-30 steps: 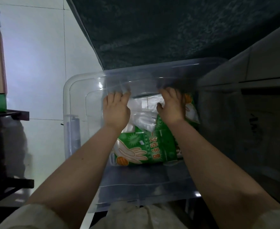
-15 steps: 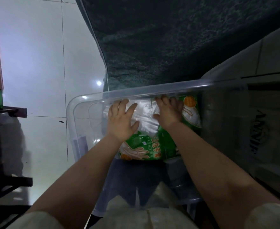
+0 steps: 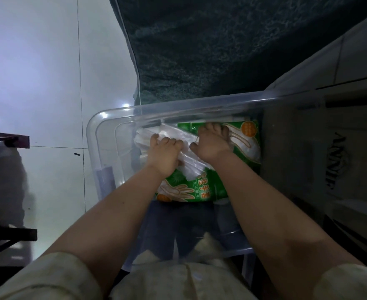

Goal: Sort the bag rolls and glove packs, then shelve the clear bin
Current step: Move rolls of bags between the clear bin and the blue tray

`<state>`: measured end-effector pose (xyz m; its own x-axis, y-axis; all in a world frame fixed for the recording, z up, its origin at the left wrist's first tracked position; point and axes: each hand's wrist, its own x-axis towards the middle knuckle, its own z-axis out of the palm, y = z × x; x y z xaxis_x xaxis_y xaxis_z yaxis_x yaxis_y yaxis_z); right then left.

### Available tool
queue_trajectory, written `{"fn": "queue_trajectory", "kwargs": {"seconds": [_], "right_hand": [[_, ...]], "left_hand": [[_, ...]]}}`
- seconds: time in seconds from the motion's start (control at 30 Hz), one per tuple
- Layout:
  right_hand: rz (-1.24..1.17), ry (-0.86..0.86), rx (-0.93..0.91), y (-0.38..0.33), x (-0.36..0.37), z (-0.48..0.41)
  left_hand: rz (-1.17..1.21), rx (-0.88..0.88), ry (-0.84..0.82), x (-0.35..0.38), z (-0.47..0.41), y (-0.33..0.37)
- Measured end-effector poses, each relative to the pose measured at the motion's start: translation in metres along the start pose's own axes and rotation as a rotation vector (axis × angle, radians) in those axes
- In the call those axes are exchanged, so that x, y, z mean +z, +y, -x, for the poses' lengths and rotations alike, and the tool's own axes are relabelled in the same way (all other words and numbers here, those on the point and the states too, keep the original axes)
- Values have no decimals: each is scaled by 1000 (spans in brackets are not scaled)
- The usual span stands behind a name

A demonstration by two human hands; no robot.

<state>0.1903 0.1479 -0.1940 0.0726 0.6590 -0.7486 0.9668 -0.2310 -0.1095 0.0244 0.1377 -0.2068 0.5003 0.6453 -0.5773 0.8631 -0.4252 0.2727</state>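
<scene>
Sorting in progress | left hand (image 3: pixel 164 153) curled onto clear bag stack (image 3: pixel 189 148) | right hand (image 3: pixel 211 144) fingers closed on green glove packs (image 3: pixel 210 187), far end of clear bin (image 3: pixel 104 148) | shelving not done.

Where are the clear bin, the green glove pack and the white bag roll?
clear bin (image 3: pixel 199 109): head view, far rim.
green glove pack (image 3: pixel 202 187): head view, printed front near its lower edge.
white bag roll (image 3: pixel 191 167): head view, end between the wrists.

Floor: pale glossy tiles (image 3: pixel 48 72) with thin dark grout lines, carrying a dark patterned mat (image 3: pixel 221 46) at the far side, a dark metal rack (image 3: pixel 2 234) at the left edge, and one small dark scrap (image 3: pixel 76 154) lying loose near a tile joint.
</scene>
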Motion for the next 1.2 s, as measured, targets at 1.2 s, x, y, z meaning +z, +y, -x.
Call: {"fn": "queue_trajectory", "kwargs": {"seconds": [1.2], "right_hand": [[-455, 1022, 235, -45, -63, 431]], "left_hand": [[-184, 996, 717, -198, 293, 122]]}}
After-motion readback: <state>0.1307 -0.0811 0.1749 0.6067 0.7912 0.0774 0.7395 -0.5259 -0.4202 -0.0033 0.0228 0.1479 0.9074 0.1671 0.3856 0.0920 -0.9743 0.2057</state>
